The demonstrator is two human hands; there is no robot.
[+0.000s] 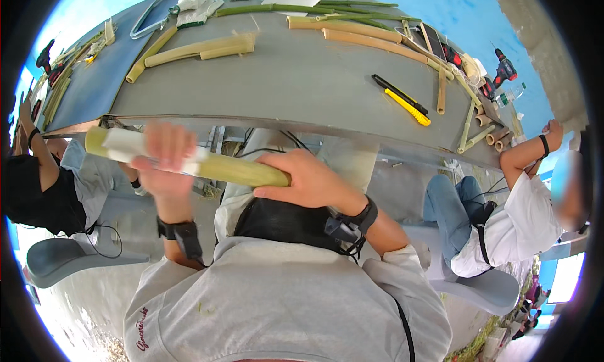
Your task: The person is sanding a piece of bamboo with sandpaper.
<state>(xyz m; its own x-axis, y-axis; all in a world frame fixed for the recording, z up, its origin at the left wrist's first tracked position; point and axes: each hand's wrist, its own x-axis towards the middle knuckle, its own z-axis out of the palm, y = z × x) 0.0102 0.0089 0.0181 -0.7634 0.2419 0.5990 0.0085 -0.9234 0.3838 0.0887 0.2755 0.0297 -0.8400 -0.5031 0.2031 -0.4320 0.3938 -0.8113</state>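
Note:
Across my lap lies a thick pale-green bamboo tube (234, 170), held roughly level below the table's front edge. My right hand (311, 183) is closed round its right end, with the thumb along the near side. A white sheet (126, 144), like paper or sandpaper, is wrapped about the tube's left part. My left hand (167, 161), smeared by motion, grips the tube through this sheet, fingers over the top and thumb below. The tube's left end sticks out past the sheet.
On the grey table (270, 79) lie split bamboo pieces (207, 49), green stalks (302, 10), a yellow-black utility knife (402, 101), a hacksaw (148, 19) and a cordless drill (503, 69). Seated people are close by at left (47, 186) and right (509, 230).

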